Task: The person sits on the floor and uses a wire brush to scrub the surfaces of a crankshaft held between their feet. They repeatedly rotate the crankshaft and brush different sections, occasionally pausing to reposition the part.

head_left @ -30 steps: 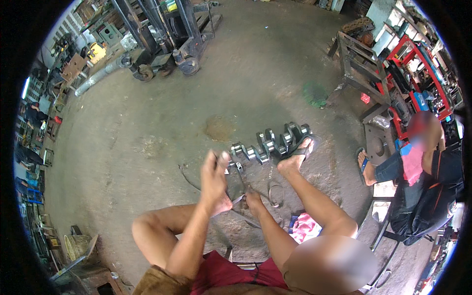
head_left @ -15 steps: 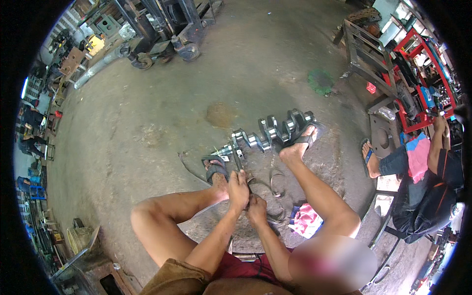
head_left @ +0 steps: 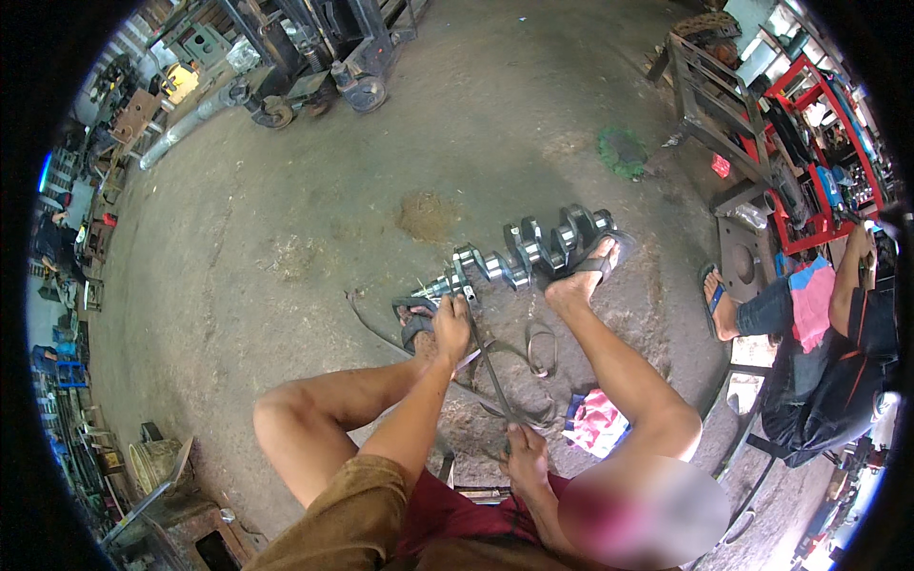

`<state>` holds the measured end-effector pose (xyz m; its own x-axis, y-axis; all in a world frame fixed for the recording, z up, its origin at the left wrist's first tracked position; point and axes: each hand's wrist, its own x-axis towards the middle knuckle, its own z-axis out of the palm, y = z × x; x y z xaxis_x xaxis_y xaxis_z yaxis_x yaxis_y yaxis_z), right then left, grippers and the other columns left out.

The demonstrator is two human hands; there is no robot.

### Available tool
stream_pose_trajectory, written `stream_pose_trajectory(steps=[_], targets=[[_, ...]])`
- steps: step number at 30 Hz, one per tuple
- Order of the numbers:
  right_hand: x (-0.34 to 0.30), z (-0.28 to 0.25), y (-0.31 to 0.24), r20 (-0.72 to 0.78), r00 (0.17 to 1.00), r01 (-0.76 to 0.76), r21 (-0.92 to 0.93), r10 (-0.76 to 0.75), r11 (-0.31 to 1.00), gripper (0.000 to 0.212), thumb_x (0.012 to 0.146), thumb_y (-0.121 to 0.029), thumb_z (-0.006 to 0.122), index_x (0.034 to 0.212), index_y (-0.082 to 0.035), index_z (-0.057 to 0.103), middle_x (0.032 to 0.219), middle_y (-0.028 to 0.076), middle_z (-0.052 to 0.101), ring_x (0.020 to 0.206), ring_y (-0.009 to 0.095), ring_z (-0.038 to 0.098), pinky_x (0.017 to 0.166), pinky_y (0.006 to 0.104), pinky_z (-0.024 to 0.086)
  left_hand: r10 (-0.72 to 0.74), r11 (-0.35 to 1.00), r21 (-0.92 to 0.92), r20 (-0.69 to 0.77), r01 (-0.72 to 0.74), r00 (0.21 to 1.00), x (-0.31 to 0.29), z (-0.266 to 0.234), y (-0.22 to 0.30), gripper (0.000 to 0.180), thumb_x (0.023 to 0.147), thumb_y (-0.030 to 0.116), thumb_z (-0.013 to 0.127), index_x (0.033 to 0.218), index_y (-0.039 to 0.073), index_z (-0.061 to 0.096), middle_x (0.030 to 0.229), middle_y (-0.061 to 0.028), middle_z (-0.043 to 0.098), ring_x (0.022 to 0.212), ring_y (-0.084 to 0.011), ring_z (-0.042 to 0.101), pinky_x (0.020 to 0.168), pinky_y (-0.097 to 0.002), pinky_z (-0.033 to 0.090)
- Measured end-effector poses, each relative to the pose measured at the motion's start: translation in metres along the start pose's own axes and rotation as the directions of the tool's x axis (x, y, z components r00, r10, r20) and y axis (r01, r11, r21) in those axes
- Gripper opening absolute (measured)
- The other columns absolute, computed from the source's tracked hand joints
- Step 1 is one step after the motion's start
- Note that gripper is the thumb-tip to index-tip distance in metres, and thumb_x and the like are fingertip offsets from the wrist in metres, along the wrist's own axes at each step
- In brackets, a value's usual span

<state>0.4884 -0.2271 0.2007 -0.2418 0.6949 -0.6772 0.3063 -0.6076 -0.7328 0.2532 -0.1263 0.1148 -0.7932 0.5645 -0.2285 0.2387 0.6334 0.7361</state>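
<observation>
Apparently midway: right hand (head_left: 526,457) clamped on strap (head_left: 492,374) running ahead toward crank (head_left: 519,257); left hand (head_left: 452,328) curled, hold unclear; remainder can't tell.

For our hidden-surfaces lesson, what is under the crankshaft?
Floor shows beside the crankshaft; what lies directly beneath it is covered. Near one end, a dark sandal hides more.

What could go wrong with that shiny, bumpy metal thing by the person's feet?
The long, shiny steel crankshaft might roll and bump the bare toes, because the dark, open-toed sandals are right beside it. The bare left hand is close to that metal, so its fingers could get scraped. The long, dark, flat strap might slip from the bare right hand, which is gripping its lower part.
</observation>
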Motion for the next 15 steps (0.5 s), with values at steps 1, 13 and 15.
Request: stream_pose_trajectory(steps=[1, 13, 15], targets=[[-0.012, -0.006, -0.002, 0.012, 0.997, -0.075, 0.037, 0.075, 0.996, 0.024, 0.098, -0.027, 0.052, 0.091, -0.006, 0.06, 0.063, -0.001, 0.044, 0.045, 0.009, 0.043, 0.034, 0.0234, 0.03, -0.017, 0.973, -0.228, 0.028, 0.023, 0.999, 0.015, 0.0, -0.005, 0.035, 0.099, 0.035, 0.046, 0.087, 0.002, 0.05, 0.078, -0.0204, 0.059, 0.076, -0.0368, 0.055, 0.069, -0.0432, 0.043], [0.171, 0.075, 0.006, 0.293, 0.954, -0.033, 0.3, -0.06, 0.953, 0.037, 0.098, -0.035, 0.048, 0.099, -0.001, 0.062, 0.076, 0.004, 0.06, 0.072, 0.017, 0.058, 0.065, 0.0354, 0.047, 0.163, 0.949, -0.276, 0.013, -0.153, 0.986, -0.092, -0.076, 0.089, 0.031, 0.098, 0.023, 0.051, 0.079, 0.0, 0.045, 0.065, -0.0152, 0.047, 0.061, -0.0264, 0.049, 0.055, -0.0395, 0.039], [0.167, 0.074, 0.015, 0.223, 0.961, 0.158, 0.05, -0.166, 0.986, 0.036, 0.099, -0.035, 0.046, 0.103, -0.003, 0.062, 0.078, 0.004, 0.06, 0.074, 0.015, 0.058, 0.067, 0.0332, 0.048, 0.107, 0.969, -0.225, 0.001, -0.103, 0.994, -0.106, -0.062, 0.081, 0.032, 0.098, 0.025, 0.049, 0.081, -0.002, 0.046, 0.067, -0.0256, 0.054, 0.062, -0.041, 0.056, 0.057, -0.0469, 0.041]])
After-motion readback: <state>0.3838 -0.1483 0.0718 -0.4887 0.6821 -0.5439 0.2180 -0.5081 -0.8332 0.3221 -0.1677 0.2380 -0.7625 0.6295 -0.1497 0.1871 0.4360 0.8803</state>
